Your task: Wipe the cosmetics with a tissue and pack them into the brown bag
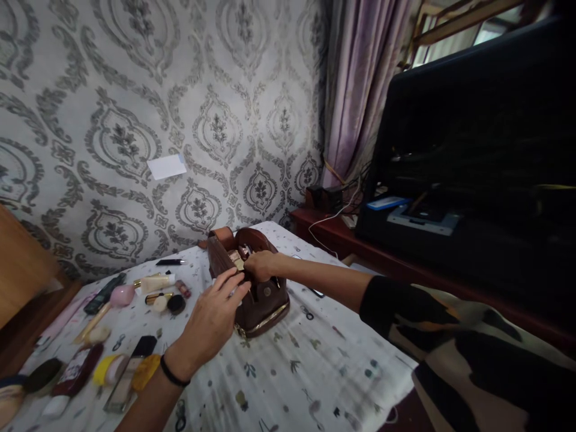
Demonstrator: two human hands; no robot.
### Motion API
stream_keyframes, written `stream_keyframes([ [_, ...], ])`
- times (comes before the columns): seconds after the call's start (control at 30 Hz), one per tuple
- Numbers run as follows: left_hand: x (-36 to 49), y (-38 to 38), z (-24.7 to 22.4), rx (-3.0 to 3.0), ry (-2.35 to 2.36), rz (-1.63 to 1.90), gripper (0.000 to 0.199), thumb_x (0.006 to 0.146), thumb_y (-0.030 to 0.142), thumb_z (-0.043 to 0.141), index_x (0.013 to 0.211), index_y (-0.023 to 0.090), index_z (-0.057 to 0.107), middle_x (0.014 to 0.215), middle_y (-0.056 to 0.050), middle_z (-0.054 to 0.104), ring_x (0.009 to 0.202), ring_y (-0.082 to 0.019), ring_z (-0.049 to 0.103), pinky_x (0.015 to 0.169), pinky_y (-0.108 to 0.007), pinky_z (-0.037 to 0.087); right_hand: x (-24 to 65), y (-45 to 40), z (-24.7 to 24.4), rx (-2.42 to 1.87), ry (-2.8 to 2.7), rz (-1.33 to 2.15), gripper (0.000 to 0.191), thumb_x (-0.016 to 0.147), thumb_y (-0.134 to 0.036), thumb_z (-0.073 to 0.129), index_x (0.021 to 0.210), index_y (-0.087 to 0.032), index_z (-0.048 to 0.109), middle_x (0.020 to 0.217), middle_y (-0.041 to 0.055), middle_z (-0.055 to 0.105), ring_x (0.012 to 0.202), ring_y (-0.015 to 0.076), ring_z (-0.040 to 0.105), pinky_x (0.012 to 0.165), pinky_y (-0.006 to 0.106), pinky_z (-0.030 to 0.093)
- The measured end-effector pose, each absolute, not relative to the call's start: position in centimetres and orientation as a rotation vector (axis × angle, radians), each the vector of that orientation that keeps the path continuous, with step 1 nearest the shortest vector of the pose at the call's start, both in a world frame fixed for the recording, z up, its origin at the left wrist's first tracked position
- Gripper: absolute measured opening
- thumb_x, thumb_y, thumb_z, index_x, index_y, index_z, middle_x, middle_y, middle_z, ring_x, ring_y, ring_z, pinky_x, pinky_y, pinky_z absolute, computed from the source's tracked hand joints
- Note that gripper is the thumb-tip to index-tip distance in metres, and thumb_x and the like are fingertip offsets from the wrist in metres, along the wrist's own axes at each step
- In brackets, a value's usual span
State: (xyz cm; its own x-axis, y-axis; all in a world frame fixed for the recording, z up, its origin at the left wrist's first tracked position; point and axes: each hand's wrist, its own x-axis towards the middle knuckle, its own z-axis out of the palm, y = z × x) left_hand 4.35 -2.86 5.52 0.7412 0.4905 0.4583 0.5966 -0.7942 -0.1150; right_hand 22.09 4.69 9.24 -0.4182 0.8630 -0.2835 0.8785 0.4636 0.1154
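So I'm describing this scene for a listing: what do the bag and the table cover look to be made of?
The bag looks like brown leather or an imitation: smooth with a slight sheen, with a gold-toned metal zip along its base. The table cover seems to be thin white printed fabric, matte, creased and draping over the edge.

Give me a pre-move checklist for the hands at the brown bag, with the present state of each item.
1. Brown bag open at the top: ok, its mouth gapes and items show inside.
2. Left hand steadying the bag: ok, its fingertips rest on the near edge of the opening.
3. Right hand at the opening: ok, it is curled over the top of the bag; what it grips, cannot tell.
4. Bag sitting flat on the tablecloth: ok, its base lies on the cloth.
5. Cosmetics out of the hands' way: ok, they lie spread to the left, apart from the bag.
6. Room left inside the bag: cannot tell, the hands hide the interior.
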Motion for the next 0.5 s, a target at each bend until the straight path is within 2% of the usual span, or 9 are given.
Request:
stream_keyframes([
  [0.2, 4.3, -2.7, 6.5, -2.748, -0.802, -0.597, 0.058, 0.075, -0.007, 0.041, 0.125, 0.015, 0.058, 0.132, -0.012, 0.060, 0.133, -0.028, 0.043, 0.103, -0.046, 0.050, 22.6, 4.0, 9.4, 1.513, 2.502, -0.028, 0.037, 0.084, -0.021, 0.065, 0.120, -0.015, 0.066, 0.124, 0.0179, 0.068, 0.119, 0.0317, 0.063, 0.095, 0.040, 0.053],
  [0.3, 4.4, -2.5, 8.1, -2.851, -0.786, -0.587, 0.052, 0.075, -0.004, 0.042, 0.118, 0.016, 0.062, 0.126, -0.011, 0.062, 0.126, -0.027, 0.048, 0.100, -0.044, 0.050, 22.6, 4.3, 9.3, 1.524, 2.530, -0.052, 0.034, 0.084, -0.020, 0.064, 0.117, -0.015, 0.067, 0.120, 0.0175, 0.070, 0.117, 0.0310, 0.064, 0.093, 0.040, 0.053],
  [0.4, 4.6, -1.7, 10.6, -2.979, -0.802, -0.571, 0.045, 0.074, 0.000, 0.043, 0.108, 0.019, 0.067, 0.114, -0.008, 0.067, 0.112, -0.024, 0.058, 0.094, -0.038, 0.051, 22.8, 4.4, 9.7, 1.529, 2.544, -0.118, 0.035, 0.080, -0.018, 0.068, 0.115, -0.015, 0.068, 0.115, 0.0166, 0.072, 0.111, 0.0303, 0.067, 0.086, 0.035, 0.055],
  [0.5, 5.5, 0.3, 13.4, -3.019, -0.921, -0.589, 0.036, 0.077, 0.005, 0.043, 0.098, 0.020, 0.069, 0.098, -0.004, 0.069, 0.090, -0.019, 0.065, 0.083, -0.030, 0.051, 23.4, 2.7, 10.5, 1.534, 2.606, -0.162, 0.034, 0.084, -0.023, 0.064, 0.116, -0.013, 0.067, 0.116, 0.0167, 0.072, 0.109, 0.0279, 0.068, 0.082, 0.029, 0.054],
])
